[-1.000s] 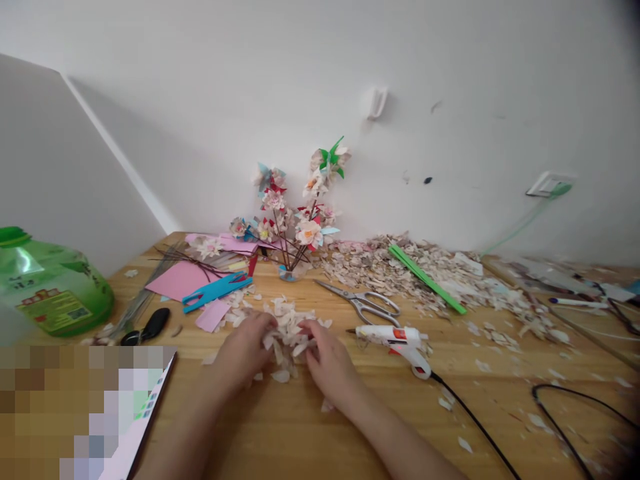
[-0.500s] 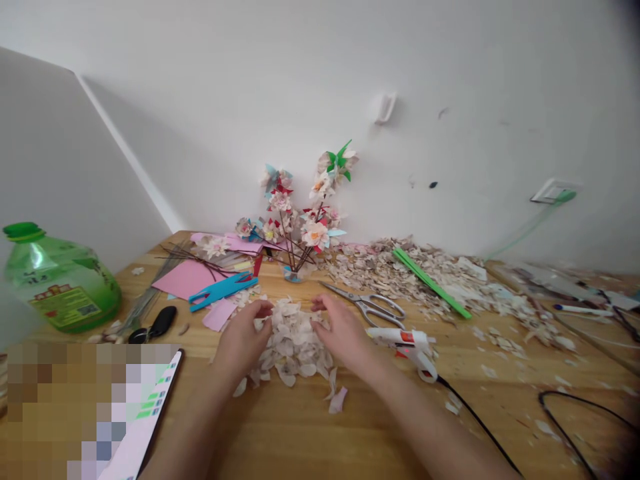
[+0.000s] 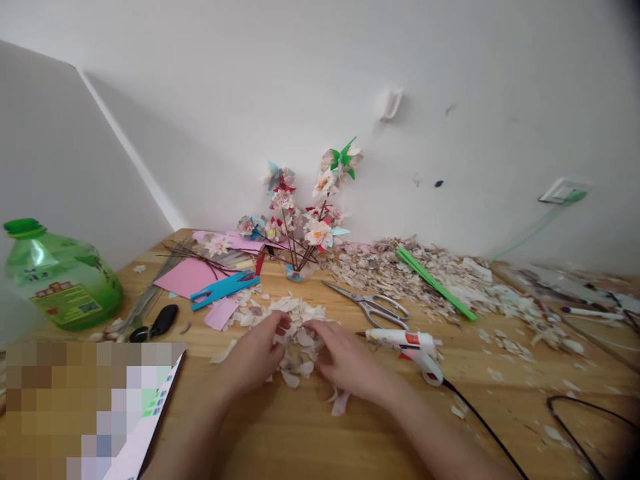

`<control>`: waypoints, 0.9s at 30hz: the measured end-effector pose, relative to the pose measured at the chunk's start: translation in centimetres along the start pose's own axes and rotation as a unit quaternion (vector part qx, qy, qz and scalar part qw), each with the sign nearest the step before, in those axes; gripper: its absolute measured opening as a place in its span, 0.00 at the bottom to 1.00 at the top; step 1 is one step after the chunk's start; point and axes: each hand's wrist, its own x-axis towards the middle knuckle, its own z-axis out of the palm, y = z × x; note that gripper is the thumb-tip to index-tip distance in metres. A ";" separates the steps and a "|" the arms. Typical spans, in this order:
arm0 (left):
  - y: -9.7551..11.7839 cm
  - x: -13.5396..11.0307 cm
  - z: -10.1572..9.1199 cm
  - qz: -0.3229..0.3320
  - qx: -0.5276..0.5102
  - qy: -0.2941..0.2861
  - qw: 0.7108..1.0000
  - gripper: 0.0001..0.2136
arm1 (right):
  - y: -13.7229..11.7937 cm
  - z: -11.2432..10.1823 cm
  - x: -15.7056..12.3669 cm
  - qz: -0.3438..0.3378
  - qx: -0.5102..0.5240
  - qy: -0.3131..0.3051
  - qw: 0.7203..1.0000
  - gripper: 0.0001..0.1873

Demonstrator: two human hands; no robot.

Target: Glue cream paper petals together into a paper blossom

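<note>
The pile of paper petals (image 3: 295,317) sits just left of the hot glue gun (image 3: 407,343). The left hand (image 3: 253,357) and right hand (image 3: 350,363) curl loosely over it, fingertips nearly meeting; whether either pinches a petal cannot be told. Scissors (image 3: 373,307) lie just behind the hot glue gun.

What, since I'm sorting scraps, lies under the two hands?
Pale paper petals lie under the left hand and right hand on the wooden table. What the palms cover is hidden.

matt paper petals (image 3: 295,327), smooth wooden table (image 3: 310,433)
</note>
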 end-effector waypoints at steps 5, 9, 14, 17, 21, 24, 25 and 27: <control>0.0 0.3 -0.2 -0.005 0.018 0.038 0.999 0.18 | -0.3 -0.5 0.4 -0.039 0.000 -0.013 0.999 0.34; 0.1 0.0 0.2 0.010 0.006 -0.021 1.000 0.16 | -0.5 -0.3 0.2 -0.036 0.007 -0.024 0.999 0.32; -0.3 0.1 0.3 0.030 0.033 0.007 0.999 0.19 | -0.1 0.1 0.0 -0.014 0.017 -0.023 1.000 0.33; -0.3 0.2 0.1 0.029 0.035 0.026 0.999 0.21 | 0.4 0.0 -0.2 0.004 0.022 -0.021 1.000 0.34; -0.2 0.4 0.0 0.028 0.038 0.037 0.998 0.20 | 0.8 -0.4 -0.4 0.007 0.022 -0.021 1.000 0.33; -0.2 0.5 0.0 0.018 0.044 0.054 0.997 0.20 | 0.6 -0.5 -0.5 -0.012 -0.004 0.000 1.000 0.31; -0.2 0.5 0.0 0.012 0.047 0.060 0.997 0.19 | 0.5 -0.5 -0.5 -0.022 -0.013 0.006 1.000 0.30; -0.2 0.6 0.0 0.002 0.054 0.073 0.996 0.17 | 0.1 -0.6 -0.4 -0.041 -0.025 0.007 0.999 0.26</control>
